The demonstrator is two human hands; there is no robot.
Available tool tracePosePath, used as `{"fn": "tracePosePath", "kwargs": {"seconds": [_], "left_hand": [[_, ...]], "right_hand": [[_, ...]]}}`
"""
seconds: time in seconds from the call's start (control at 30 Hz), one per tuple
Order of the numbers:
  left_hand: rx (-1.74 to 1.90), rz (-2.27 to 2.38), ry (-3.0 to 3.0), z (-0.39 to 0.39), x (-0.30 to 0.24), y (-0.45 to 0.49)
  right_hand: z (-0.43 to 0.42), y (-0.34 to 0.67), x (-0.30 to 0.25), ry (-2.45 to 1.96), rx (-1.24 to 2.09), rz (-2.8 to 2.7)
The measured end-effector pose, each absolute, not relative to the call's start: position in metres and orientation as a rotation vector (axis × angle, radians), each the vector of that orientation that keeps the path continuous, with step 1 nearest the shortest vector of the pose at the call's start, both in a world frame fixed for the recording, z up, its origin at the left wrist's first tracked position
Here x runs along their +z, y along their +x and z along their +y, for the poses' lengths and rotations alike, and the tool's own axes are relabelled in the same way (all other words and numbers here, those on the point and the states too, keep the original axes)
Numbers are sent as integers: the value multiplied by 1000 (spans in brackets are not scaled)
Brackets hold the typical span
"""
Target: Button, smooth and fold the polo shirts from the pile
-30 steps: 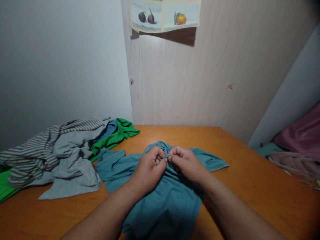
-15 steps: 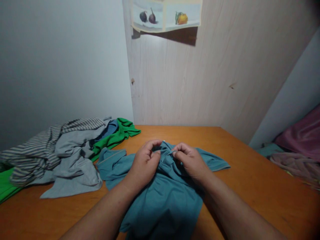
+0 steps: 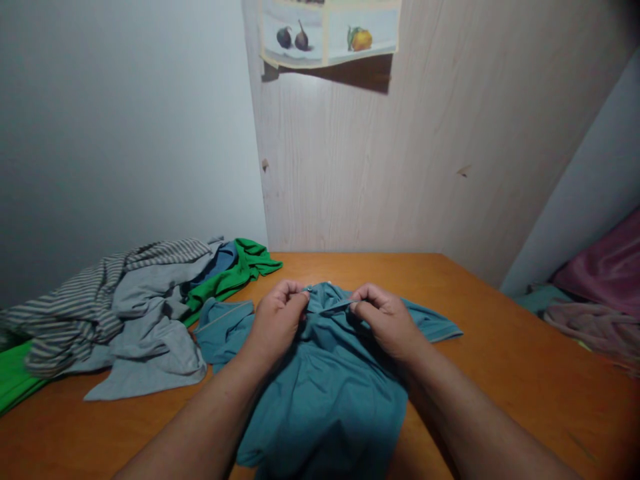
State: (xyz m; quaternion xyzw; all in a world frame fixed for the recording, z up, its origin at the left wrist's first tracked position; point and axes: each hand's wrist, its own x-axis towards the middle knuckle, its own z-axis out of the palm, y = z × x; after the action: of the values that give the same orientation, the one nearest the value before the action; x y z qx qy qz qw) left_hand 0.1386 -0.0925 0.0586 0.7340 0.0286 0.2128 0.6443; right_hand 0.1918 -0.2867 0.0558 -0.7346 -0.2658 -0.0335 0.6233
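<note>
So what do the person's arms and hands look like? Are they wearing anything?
The left forearm and the right forearm are bare, with no sleeves in view. The left hand and the right hand wear no gloves, and no watch, bracelet or ring shows.

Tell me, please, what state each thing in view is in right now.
shirt, crumpled on the table, top edge stretched between both hands.
left hand, closed, pinching the shirt's top edge.
right hand, closed, pinching the same edge further along.
pile of clothes, unfolded, heaped at the table's left.
table, bearing the shirt and the pile.
picture, hung on the wooden panel.
blankets, rumpled, right of the table.
</note>
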Motion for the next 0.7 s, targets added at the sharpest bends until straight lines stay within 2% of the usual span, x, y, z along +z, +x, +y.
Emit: {"fn": "tracePosePath", "kwargs": {"seconds": [0.1, 0.23, 0.33, 0.4, 0.53, 0.63, 0.7], "left_hand": [[586, 139, 1703, -84, 62, 141], [599, 186, 1907, -72, 65, 143], [591, 175, 1992, -67, 59, 148], [581, 141, 2021, -65, 51, 152], [630, 120, 2213, -60, 32, 161], [588, 194, 2446, -55, 25, 167], [543, 245, 2546, -51, 23, 168]], "right_hand": [[-296, 193, 59, -1727, 150, -618], [-312, 187, 64, -1801, 872, -811], [-319, 184, 70, -1667, 1058, -828], [-320, 188, 74, -1560, 937, -777], [-315, 209, 68, -1544, 319, -526], [-313, 228, 48, -1808, -83, -395], [-313, 236, 34, -2049, -225, -384]]}}
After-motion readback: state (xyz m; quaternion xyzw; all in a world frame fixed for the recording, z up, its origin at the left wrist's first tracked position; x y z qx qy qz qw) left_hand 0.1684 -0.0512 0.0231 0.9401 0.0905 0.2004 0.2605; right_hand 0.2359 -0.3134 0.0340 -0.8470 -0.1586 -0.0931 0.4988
